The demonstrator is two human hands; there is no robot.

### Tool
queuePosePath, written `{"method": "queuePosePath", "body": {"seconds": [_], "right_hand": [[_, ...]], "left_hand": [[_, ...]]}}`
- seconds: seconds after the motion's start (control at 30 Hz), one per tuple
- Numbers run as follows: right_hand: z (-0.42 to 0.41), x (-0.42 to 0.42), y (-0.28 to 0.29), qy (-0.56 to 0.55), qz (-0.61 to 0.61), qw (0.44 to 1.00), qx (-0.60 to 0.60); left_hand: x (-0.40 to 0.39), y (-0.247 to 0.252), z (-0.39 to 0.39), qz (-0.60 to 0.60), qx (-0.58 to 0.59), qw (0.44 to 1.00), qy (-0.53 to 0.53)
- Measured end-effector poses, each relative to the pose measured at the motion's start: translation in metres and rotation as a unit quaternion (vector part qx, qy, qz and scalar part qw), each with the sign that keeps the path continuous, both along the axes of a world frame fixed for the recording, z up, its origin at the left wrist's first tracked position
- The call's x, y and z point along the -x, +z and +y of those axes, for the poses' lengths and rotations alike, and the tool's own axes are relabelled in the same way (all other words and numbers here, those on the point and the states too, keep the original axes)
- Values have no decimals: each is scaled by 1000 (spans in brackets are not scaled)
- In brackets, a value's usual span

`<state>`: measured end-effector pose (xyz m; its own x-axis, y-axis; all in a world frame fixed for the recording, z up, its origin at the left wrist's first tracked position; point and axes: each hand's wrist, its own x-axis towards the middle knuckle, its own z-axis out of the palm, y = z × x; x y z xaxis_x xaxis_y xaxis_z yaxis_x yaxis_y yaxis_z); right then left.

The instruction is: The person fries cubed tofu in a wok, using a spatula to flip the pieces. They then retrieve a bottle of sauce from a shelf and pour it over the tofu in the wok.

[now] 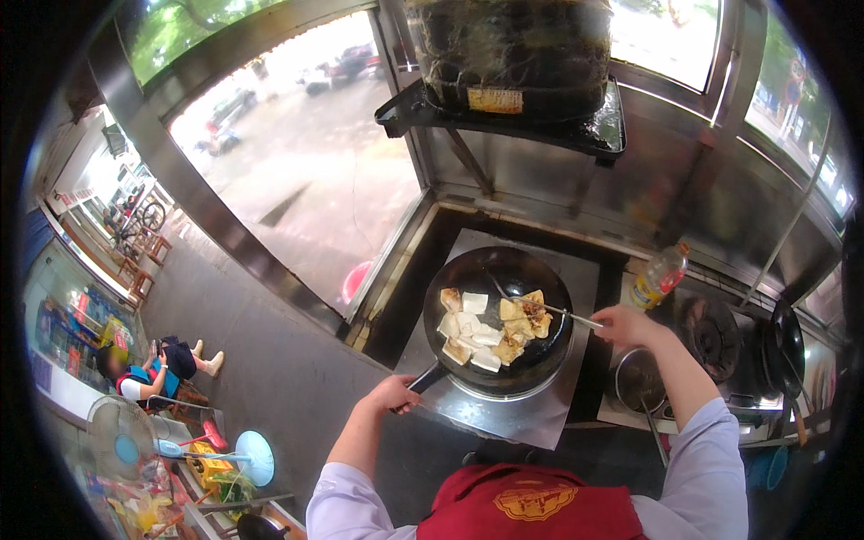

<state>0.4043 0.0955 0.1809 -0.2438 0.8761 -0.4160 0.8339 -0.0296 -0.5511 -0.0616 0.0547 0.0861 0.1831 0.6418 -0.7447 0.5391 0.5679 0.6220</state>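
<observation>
A dark wok [499, 270] sits on a burner set in a square metal plate [499, 413]. My left hand [397, 394] grips its black handle [428, 379]. In my right hand [624, 325] is a long-handled metal cooking utensil [565, 312], its head down in the wok among the food. White slices, likely tofu [476, 302], lie in the left part of the pan, some with browned faces. Golden-brown pieces [516, 329] are bunched on the right, beside the utensil. The utensil's head is partly hidden, so its exact kind is unclear.
Right of the wok stand a plastic oil bottle [658, 277], a metal pot [638, 379] with a long-handled tool and a second burner [709, 337]. A black shelf [499, 128] overhangs the back. At left are a seated person [152, 378] and a pedestal fan [121, 439].
</observation>
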Motion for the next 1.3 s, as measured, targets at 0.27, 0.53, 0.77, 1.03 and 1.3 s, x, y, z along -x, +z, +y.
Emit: {"method": "queuePosePath", "body": {"seconds": [0.27,0.53,0.77,1.03,1.3], "right_hand": [[8,-3,-2,214,-355,897,-155],[27,1,17,273,-365,870,-189],[50,-12,33,326,-320,864,-213],[70,-32,19,348,-264,872,-220],[42,-47,-8,304,-262,893,-203]], "left_hand": [[-5,13,-2,-2,-6,1000,12],[-4,11,-2,16,-10,1000,12],[-5,7,0,73,-41,996,-1],[-5,5,5,105,-57,993,-6],[0,-3,6,100,-75,992,-6]]}}
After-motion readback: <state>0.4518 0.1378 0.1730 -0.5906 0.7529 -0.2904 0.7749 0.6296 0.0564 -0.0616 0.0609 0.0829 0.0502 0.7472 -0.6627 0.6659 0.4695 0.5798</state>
